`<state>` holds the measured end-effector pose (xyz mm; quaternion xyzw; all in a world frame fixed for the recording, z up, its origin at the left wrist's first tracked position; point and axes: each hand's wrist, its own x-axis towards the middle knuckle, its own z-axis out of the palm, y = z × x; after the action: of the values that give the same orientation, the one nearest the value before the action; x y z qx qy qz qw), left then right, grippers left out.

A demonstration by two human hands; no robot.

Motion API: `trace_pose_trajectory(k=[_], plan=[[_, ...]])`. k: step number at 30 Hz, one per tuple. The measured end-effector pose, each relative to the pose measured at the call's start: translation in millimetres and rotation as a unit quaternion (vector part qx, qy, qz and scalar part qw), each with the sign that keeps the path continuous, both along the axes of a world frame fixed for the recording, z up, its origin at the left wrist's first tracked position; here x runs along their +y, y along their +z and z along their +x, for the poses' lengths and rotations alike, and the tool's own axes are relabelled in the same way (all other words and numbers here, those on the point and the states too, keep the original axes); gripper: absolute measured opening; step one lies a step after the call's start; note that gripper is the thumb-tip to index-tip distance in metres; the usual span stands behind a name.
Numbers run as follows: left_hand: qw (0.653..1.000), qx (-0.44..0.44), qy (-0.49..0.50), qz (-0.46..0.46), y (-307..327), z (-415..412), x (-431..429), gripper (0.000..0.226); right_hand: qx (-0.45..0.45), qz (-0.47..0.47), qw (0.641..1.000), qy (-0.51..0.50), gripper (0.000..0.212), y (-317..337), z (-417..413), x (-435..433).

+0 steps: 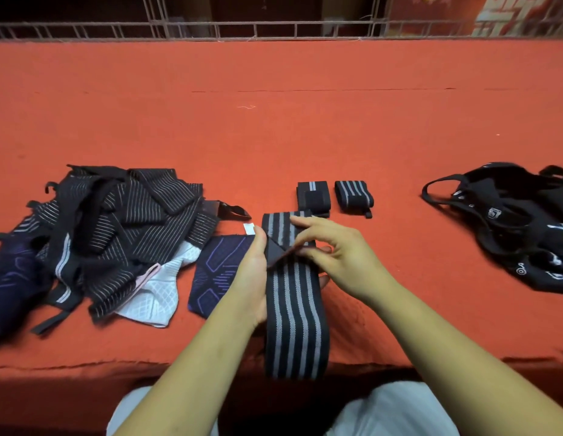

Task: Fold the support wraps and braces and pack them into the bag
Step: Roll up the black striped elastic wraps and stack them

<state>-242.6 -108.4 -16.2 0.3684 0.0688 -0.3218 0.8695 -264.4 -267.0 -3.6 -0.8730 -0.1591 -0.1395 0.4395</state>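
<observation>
Striped wrap (295, 325) between the hands on the bench (305, 136): left hand (251, 272) grips its edge, right hand (333, 256) pinches the folded end. Likely soft, light, springy; best held by its edges.

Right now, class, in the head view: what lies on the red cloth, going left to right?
A pile of wraps → purple brace → long striped wrap → three-stripe folded wrap → bag.
</observation>
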Motion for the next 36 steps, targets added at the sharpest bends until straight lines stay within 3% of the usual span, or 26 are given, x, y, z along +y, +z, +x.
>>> trace_pose_trajectory(k=[5,10,15,20,23,24,26,28,32,36], plan=[[0.999,-0.044,-0.014,0.025,2,-4,3,0.069,-0.020,-0.070,0.997,-0.017,0.020,-5,0,-2],[0.997,-0.053,-0.058,0.007,-5,-4,5,0.049,-0.073,-0.020,0.996,-0.052,0.020,-8,-7,-3],[0.997,-0.056,-0.051,0.012,-3,-7,4,0.048,-0.087,0.027,0.993,-0.069,0.019,-7,-9,2],[0.994,-0.086,-0.058,0.028,-4,-10,11,0.030,0.051,-0.041,0.998,-0.001,0.034,-4,-9,1],[0.989,-0.119,-0.070,0.047,-6,-12,14,0.032,0.080,0.037,0.991,-0.098,0.024,5,-2,1],[0.987,-0.127,-0.080,0.058,-5,-13,14,0.032,0.103,0.050,0.985,-0.126,0.030,10,1,0],[0.982,-0.133,-0.105,0.080,-5,-14,14,0.033,0.193,0.094,0.971,-0.108,0.038,18,8,-2],[0.978,-0.137,-0.128,0.095,-6,-14,14,0.034,0.241,0.156,0.956,-0.059,0.031,24,13,-3],[0.976,-0.123,-0.142,0.109,-9,-17,17,0.028,0.140,0.182,0.969,-0.086,0.023,35,19,-4],[0.969,-0.098,-0.137,0.179,-23,-19,17,0.040,0.051,0.211,0.971,-0.104,0.024,37,16,-5]])
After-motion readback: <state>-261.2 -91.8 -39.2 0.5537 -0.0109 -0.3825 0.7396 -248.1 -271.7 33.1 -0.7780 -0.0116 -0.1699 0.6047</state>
